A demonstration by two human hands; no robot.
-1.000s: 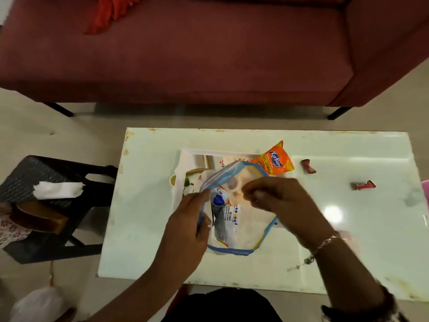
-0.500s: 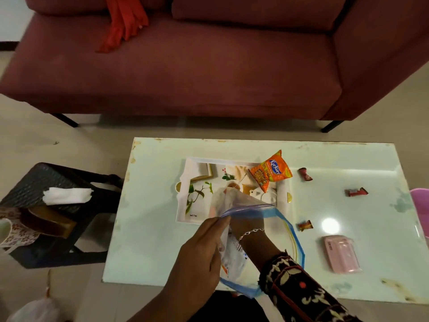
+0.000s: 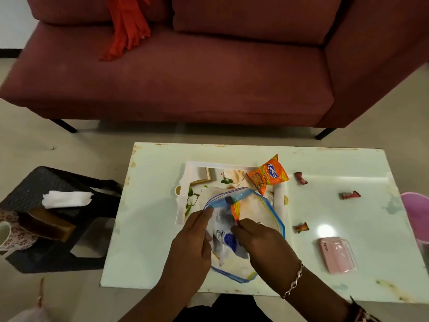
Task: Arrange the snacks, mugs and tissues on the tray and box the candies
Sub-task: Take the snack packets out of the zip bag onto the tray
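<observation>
The left hand [image 3: 192, 242] pinches the left rim of a clear zip bag [image 3: 253, 212] with a blue edge, thumb on the near side, fingers curled over the plastic. The right hand [image 3: 260, 240] grips an orange snack packet [image 3: 235, 211] at the bag's mouth, knuckles up, a chain bracelet [image 3: 294, 281] on its wrist. Half a second ago this hand was buried inside the bag to the wrist; now it is out, with the packet showing at the opening. A white packet with a blue mark [image 3: 226, 238] lies inside the bag; its writing is too blurred to read.

The bag hangs over the near right part of the tray [image 3: 192, 168], a white tray printed with leaves, lying on the pale bench [image 3: 151, 228]. On the tray's far right corner rests an orange packet [image 3: 268, 175] labelled "Kurkure". To the right on the bench lie three wrapped candies [image 3: 301, 178] [image 3: 349, 195] [image 3: 301, 227], well apart, and a pink box [image 3: 336, 254] near the front edge.

Left of the bench, a dark stool [image 3: 34, 182] carries folded white tissues [image 3: 67, 199], with a flowered mug [image 3: 9, 233] at the frame's edge. A maroon sofa [image 3: 185, 73] with a red cloth [image 3: 127, 24] stands at the far side.
</observation>
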